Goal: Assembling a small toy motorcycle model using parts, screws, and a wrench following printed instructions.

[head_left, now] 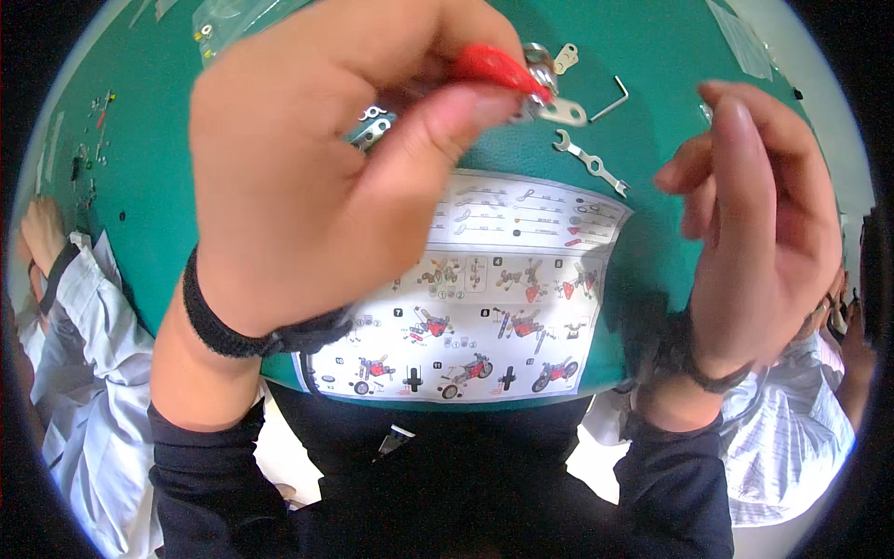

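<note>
My left hand (307, 168) is raised over the table, thumb and fingers pinched on a red model part (492, 68). Silvery metal pieces (536, 70) are joined to it or held with it, and a pale holed strip (564, 113) sticks out to the right; the fingers hide part of this. Farther right, my right hand (768, 219) is in the air with its fingers loosely bent and apart, holding nothing that I can see. Between the hands, a small open-ended spanner (593, 163) and an L-shaped hex key (610, 99) lie on the table.
An instruction sheet (475, 291) with motorcycle drawings lies on the green table (661, 56), partly behind my left wrist. Metal pieces (374, 129) show behind my left hand. Small parts (93, 149) are scattered at far left. Clear bags (743, 39) lie at the back. People in pale sleeves (102, 345) sit on both sides.
</note>
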Action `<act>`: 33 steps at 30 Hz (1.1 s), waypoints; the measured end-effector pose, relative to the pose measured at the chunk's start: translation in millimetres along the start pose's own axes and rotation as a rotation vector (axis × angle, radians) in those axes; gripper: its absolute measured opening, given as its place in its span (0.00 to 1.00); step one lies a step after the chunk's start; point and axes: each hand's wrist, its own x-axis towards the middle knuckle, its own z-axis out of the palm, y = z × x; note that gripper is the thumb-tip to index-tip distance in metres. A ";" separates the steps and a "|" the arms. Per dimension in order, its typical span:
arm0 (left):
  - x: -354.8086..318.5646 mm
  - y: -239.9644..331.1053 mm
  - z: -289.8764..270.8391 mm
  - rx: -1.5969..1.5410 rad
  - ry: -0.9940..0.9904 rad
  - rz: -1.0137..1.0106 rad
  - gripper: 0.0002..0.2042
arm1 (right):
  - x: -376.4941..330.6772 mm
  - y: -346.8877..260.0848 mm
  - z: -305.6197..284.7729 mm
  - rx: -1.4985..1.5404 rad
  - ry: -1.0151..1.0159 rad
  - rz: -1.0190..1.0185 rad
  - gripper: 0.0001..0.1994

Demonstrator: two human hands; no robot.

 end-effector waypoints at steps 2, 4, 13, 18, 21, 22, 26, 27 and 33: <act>-3.0 2.7 -2.0 -0.058 0.067 -0.084 0.07 | 16.7 16.2 0.4 -0.061 -0.079 -0.048 0.09; -3.8 1.7 -4.8 -0.118 0.133 -0.167 0.07 | 22.9 20.7 2.8 -0.229 -0.253 -0.049 0.08; 2.7 2.5 -6.7 -0.046 0.054 -0.049 0.07 | 42.2 65.3 2.6 -0.458 -0.312 -0.332 0.08; 3.9 1.4 -4.5 -0.001 0.054 0.004 0.06 | 53.4 75.7 -4.3 -0.423 -0.439 -0.253 0.07; 4.1 2.3 -5.0 0.021 0.068 -0.009 0.06 | 50.3 75.0 1.2 -0.488 -0.395 -0.388 0.07; 4.4 1.8 -4.9 0.022 0.075 -0.011 0.05 | 47.6 70.9 1.6 -0.531 -0.359 -0.455 0.06; 3.7 -8.7 -1.0 0.155 0.145 0.164 0.05 | 24.4 31.0 6.3 -0.081 -0.295 -0.103 0.06; 2.2 -12.7 6.5 0.201 0.260 0.227 0.05 | 13.4 8.8 9.9 0.072 -0.274 0.048 0.06; 3.5 17.6 -14.3 0.523 0.164 0.321 0.06 | -13.5 -10.6 37.1 0.441 -0.421 0.009 0.09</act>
